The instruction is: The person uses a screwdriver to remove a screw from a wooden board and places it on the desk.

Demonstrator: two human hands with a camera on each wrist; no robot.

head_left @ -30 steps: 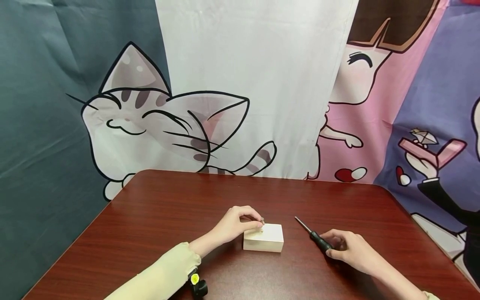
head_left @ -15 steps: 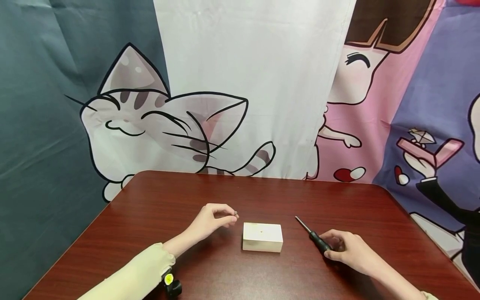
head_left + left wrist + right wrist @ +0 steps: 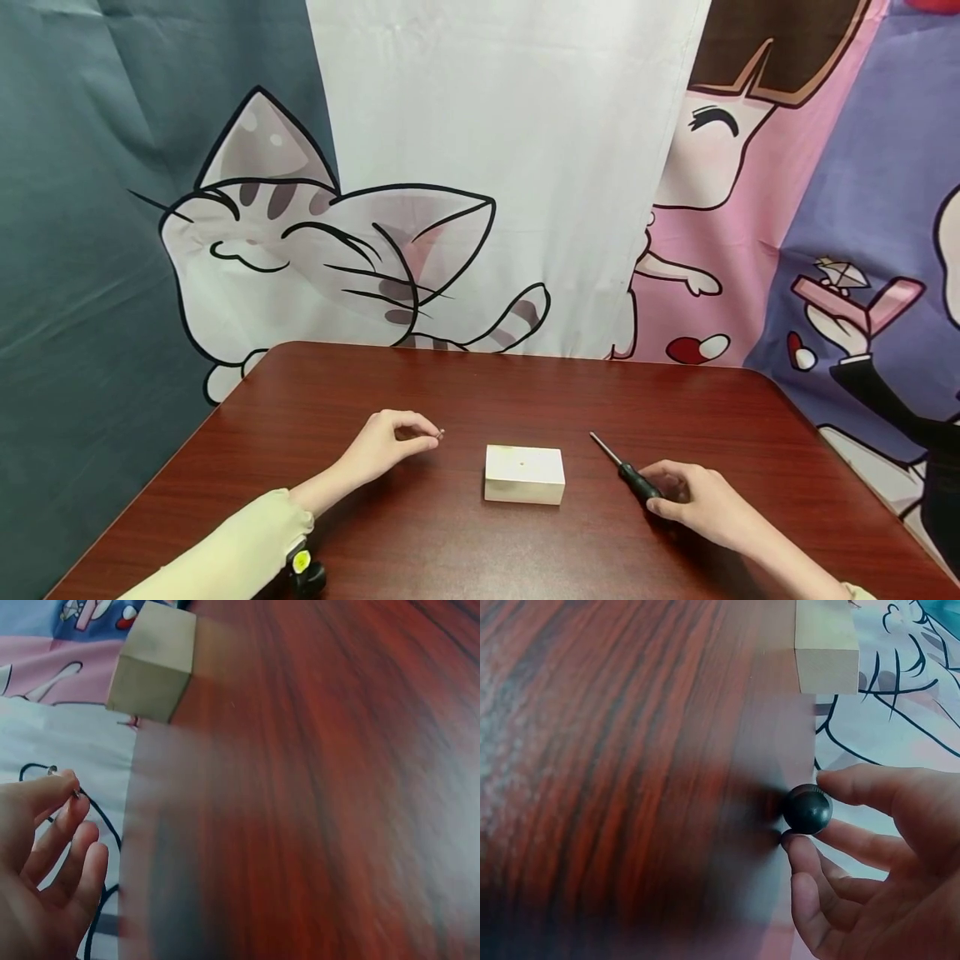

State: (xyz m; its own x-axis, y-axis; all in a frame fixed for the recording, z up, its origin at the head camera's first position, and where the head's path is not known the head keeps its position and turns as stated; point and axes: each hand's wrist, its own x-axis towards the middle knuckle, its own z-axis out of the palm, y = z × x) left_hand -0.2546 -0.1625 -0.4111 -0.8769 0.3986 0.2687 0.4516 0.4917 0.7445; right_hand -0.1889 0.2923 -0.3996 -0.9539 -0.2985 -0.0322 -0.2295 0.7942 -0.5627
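My left hand (image 3: pixel 381 446) pinches a small metal screw (image 3: pixel 441 433) between thumb and fingertips, held left of the block. In the left wrist view the screw's shiny end (image 3: pixel 52 770) sticks out past the fingers. A pale rectangular wooden block (image 3: pixel 524 477) lies on the table between my hands, with a small hole in its top face. My right hand (image 3: pixel 701 498) holds a screwdriver (image 3: pixel 636 482) by its black handle, the metal shaft pointing away and to the left. From the right wrist, the round handle end (image 3: pixel 808 810) shows between thumb and fingers.
The reddish-brown wooden table (image 3: pixel 480 550) stretches out around the hands, its far edge against a cartoon-printed cloth (image 3: pixel 517 167). A black wrist camera with a yellow dot (image 3: pixel 306 571) sits under the left sleeve (image 3: pixel 232 542).
My left hand has lifted off the block's top and moved left with the screw, uncovering the small hole. My right hand and the screwdriver have stayed in place.
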